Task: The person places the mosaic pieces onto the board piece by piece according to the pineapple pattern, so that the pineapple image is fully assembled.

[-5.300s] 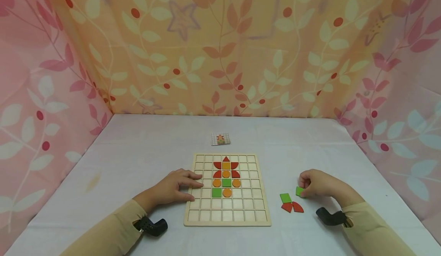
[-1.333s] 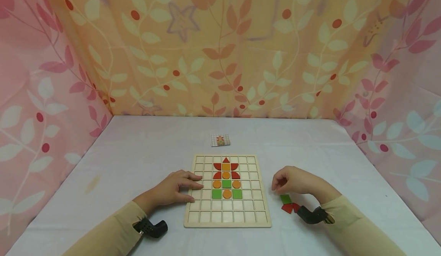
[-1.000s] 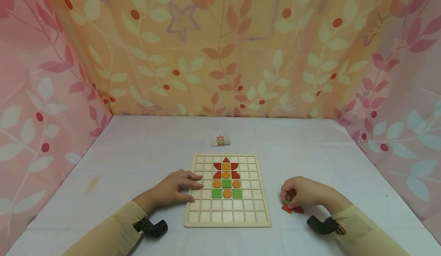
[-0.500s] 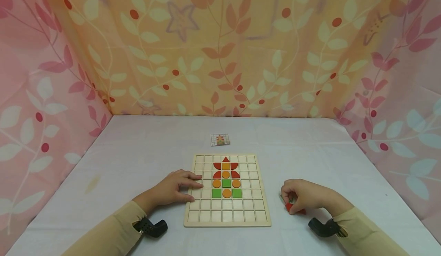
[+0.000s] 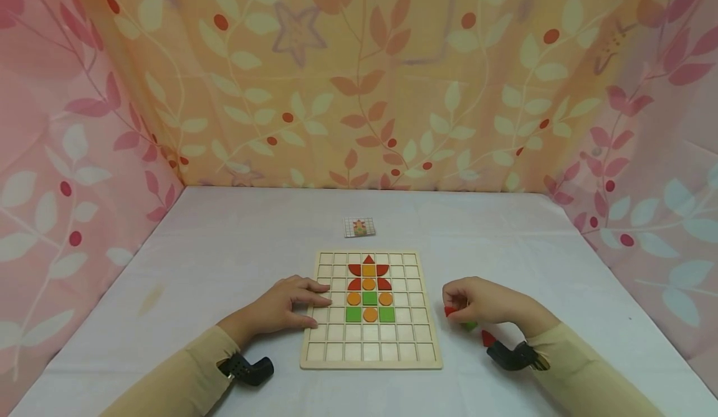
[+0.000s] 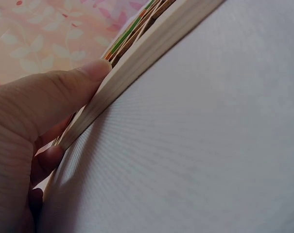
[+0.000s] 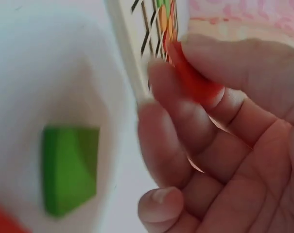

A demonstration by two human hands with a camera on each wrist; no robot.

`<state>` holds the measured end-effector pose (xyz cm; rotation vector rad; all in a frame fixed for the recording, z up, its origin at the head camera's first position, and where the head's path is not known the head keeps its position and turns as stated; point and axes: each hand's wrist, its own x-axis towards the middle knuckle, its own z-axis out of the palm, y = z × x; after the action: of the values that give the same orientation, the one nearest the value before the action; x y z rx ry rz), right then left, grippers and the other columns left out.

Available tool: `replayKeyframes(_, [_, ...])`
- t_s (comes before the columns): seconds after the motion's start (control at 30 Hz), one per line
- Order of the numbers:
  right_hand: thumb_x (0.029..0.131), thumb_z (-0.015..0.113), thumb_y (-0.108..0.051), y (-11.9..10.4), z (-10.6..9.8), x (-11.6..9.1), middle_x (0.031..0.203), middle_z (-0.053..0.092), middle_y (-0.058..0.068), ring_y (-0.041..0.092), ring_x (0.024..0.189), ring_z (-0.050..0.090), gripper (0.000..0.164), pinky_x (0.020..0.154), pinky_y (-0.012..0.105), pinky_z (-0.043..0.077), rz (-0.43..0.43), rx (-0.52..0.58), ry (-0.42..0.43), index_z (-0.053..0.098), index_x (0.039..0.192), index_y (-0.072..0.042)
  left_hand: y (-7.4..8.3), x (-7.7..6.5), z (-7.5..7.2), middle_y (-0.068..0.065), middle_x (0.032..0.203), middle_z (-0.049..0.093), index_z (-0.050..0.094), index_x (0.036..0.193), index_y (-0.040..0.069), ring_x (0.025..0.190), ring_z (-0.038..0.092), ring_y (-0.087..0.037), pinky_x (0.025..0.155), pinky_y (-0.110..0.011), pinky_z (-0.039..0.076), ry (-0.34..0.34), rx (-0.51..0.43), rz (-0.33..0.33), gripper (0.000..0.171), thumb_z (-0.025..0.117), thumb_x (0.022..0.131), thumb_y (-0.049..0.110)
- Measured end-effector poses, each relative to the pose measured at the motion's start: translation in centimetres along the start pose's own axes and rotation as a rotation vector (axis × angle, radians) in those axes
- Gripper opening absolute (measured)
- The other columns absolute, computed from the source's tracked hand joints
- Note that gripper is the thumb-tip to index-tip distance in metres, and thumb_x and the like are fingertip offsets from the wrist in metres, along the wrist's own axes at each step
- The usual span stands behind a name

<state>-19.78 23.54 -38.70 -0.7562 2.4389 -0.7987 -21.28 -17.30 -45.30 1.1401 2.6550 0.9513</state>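
Note:
My left hand [image 5: 286, 305] rests on the left edge of a wooden grid board [image 5: 370, 364], fingers spread on its cells and thumb at the rim. In the right wrist view, thumb and fingers of my right hand [image 5: 488, 298] pinch a red quarter-circle tile [image 7: 195, 80]. That hand hovers just right of the board. Below it on the cloth lie a green square tile [image 7: 71, 167] and another red tile [image 5: 488, 339], the latter partly covered by the wrist camera. Set in the board's middle columns are red, orange, yellow and green tiles, with a red triangle [image 5: 368, 259] at the top.
A small printed pattern card [image 5: 359, 227] lies on the white cloth [image 5: 235, 230] behind the board. Patterned fabric [image 5: 359, 80] walls the table at the back and both sides. A black camera [image 5: 255, 372] sticks out from the left wrist.
A green square has come onto the board, right of the lowest orange circle. My right hand then took a red quarter-circle from the loose tiles and moved leftward with it. My left hand stayed put.

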Motion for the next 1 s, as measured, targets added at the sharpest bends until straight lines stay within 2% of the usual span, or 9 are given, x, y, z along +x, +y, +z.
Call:
replayKeyframes(0.2, [0.080,0.067,-0.012,-1.1,0.8,1.7,0.068,0.051,-0.008,0.009,0.066,0.049,0.013,0.057,0.024,0.040,-0.049,-0.031,0.067,0.056,0.075,-0.017,-0.1,0.1,0.1,0.014,0.130,0.050,0.063,0.116,0.036,0.120,0.042,-0.013,0.096,-0.051,0.029,-0.004,0.010,-0.007,0.045,0.066,0.074,0.053])
replayKeyframes(0.37, [0.079,0.068,-0.009,-2.2,1.7,3.3,0.072,0.057,-0.008,0.008,0.067,0.051,0.014,0.060,0.023,0.042,-0.093,0.002,0.123,0.055,0.077,-0.016,-0.1,0.1,0.2,0.015,0.129,0.050,0.063,0.115,0.036,0.119,0.042,-0.013,0.095,-0.050,0.029,-0.001,0.010,-0.008,0.045,0.067,0.074,0.053])
replayKeyframes(0.47, [0.080,0.067,-0.006,-2.9,2.1,4.1,0.077,0.061,-0.006,0.008,0.069,0.052,0.015,0.062,0.023,0.043,-0.118,0.043,0.116,0.055,0.080,-0.016,0.0,0.0,0.1,0.014,0.129,0.050,0.063,0.115,0.035,0.119,0.042,-0.013,0.096,-0.050,0.030,-0.002,0.007,-0.011,0.045,0.067,0.074,0.053])
replayKeyframes(0.57, [0.081,0.066,-0.008,-3.7,2.5,4.9,0.074,0.058,-0.006,0.008,0.068,0.051,0.011,0.060,0.023,0.043,-0.134,0.058,0.106,0.058,0.080,-0.016,0.1,0.0,0.1,0.014,0.130,0.050,0.063,0.115,0.035,0.120,0.042,-0.013,0.096,-0.050,0.029,-0.005,0.004,-0.014,0.045,0.067,0.074,0.052])
replayKeyframes(0.73, [0.081,0.068,-0.012,-5.1,3.4,5.9,0.068,0.052,-0.009,0.006,0.064,0.048,0.007,0.058,0.022,0.042,-0.146,0.051,0.095,0.062,0.078,-0.015,0.2,0.0,0.0,0.012,0.130,0.050,0.063,0.116,0.035,0.120,0.042,-0.014,0.096,-0.051,0.029,-0.007,-0.002,-0.014,0.044,0.068,0.074,0.051])
replayKeyframes(1.0, [0.084,0.065,-0.018,-7.3,4.9,7.5,0.068,0.057,-0.010,0.006,0.067,0.048,0.009,0.061,0.022,0.041,-0.145,0.018,0.048,0.070,0.076,-0.017,0.1,0.0,0.0,0.012,0.130,0.050,0.063,0.116,0.034,0.121,0.041,-0.014,0.096,-0.050,0.030,-0.005,-0.004,0.000,0.045,0.068,0.075,0.050])
